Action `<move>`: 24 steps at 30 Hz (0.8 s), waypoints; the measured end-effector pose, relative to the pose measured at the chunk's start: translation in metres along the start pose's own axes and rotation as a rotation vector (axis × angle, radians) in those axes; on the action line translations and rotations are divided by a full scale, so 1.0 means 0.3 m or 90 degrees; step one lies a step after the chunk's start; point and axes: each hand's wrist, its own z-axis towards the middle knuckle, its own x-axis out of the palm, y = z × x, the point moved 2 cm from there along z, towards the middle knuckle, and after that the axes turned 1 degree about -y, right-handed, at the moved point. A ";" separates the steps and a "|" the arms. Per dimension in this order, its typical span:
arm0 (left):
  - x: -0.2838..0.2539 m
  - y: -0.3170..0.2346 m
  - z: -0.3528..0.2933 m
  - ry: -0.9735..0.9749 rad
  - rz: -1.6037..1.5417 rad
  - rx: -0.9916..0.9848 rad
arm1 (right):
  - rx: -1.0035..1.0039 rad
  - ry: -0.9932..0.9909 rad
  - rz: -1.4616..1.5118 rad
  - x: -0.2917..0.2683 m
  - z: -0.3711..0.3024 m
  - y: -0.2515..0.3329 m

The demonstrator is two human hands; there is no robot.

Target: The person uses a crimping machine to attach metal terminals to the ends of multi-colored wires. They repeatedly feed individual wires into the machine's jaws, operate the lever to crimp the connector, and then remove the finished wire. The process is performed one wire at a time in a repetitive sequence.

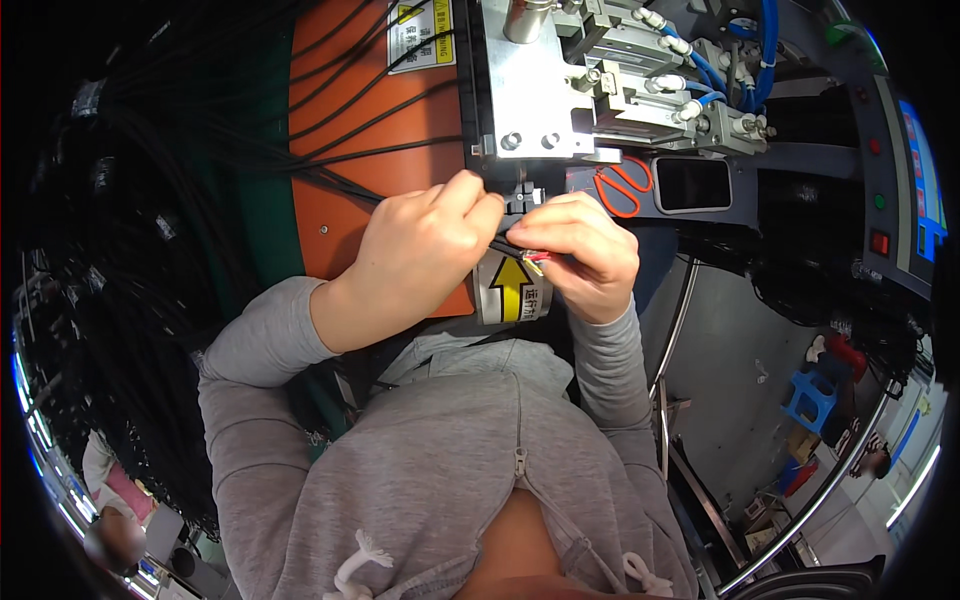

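Grey floor (735, 370) at right, smooth, dull sheen. Blue plastic stool (812, 402) standing on it, cardboard box (801, 442) near stool. Curved metal rail (848, 472) sweeping across lower right; dark rounded object at bottom edge, kind unclear. Orange worktop (345, 235), green surface (276, 250) beside it on left. Bright white strip light (914, 488) at far lower right; more light streaks (35, 412) along left rim. Other people in both lower corners, small, bent by lens. Outer corners black.
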 end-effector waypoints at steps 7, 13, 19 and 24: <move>-0.048 -0.012 0.038 -0.222 -0.170 0.174 | 0.139 -0.217 0.112 -0.019 -0.047 0.003; -0.041 -0.007 0.035 -0.208 -0.157 0.145 | 0.181 -0.344 0.141 0.033 -0.014 0.077; -0.023 -0.004 0.046 -0.287 -0.156 0.120 | 0.041 -0.284 -0.025 0.038 0.012 0.043; -0.013 -0.012 0.039 -0.216 -0.194 0.070 | 0.192 -0.343 0.098 0.033 0.000 0.037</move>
